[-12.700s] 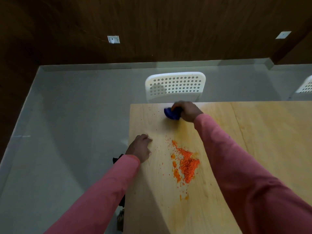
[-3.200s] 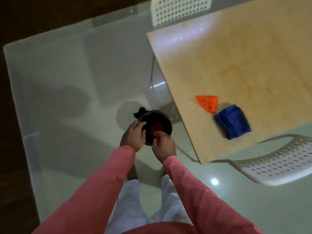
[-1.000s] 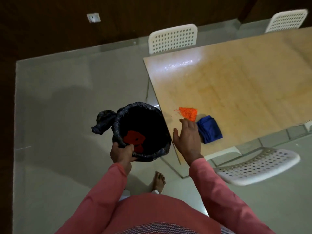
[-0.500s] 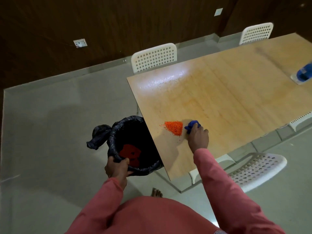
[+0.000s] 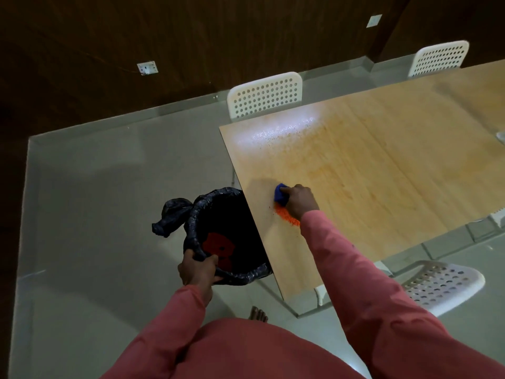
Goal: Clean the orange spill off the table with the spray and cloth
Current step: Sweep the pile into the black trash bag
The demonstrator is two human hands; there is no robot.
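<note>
While the right hand (image 5: 300,201) grips one blue cloth (image 5: 281,196) on the wooden table (image 5: 382,165), one small heap of orange spill (image 5: 287,216) lies just beside it, near the table's left edge. One left hand (image 5: 197,269) clasps the rim of one black-lined bin (image 5: 218,214) held below that edge. Three white perforated chairs (image 5: 266,94) stand around. No writing is legible.

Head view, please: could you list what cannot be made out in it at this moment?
- Orange spill: partly hidden by the right hand and sleeve.
- Blue cloth: mostly covered by that hand.
- Bin: right side hidden under the table edge.
- Spray: an object cut off at the right edge, unidentifiable.
</note>
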